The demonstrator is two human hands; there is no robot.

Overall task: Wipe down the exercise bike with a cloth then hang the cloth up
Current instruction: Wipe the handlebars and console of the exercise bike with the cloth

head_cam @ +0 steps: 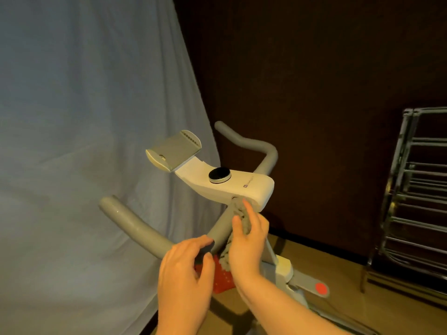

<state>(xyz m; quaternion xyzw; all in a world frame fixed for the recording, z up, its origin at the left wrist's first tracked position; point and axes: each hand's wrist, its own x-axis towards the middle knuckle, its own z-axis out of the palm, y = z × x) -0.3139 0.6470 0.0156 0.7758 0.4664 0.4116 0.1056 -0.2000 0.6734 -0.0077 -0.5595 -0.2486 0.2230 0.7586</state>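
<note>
The white-bodied exercise bike with grey padded handlebars (242, 183) stands centre frame, its console carrying a round black dial with a silver rim (219, 175) and, at the far end, a grey ribbed tablet holder (173, 149).

The grey terry cloth (243, 217) lies against the grey handlebar stem just under the white console. The right hand (246, 240) grips this cloth, fingers curled round it, forefinger extended up along it toward the console's underside. A loose tail of the cloth hangs below the hand.

The left hand (186, 264) sits just beside the right, at the junction of the left handlebar and the stem. Its fingers are loosely bent, fingertips touching the dark fitting there; no firm grasp on anything is visible.

Below the hands, a red dotted item (223, 278) is partly hidden and cannot be identified. A red round knob (321, 288) sits on the lower grey frame.

A pale blue-grey hanging sheet (84, 141) fills the left background. A metal rail drying rack (420, 189) stands at the right edge, well apart from the bike. The floor is brown.
</note>
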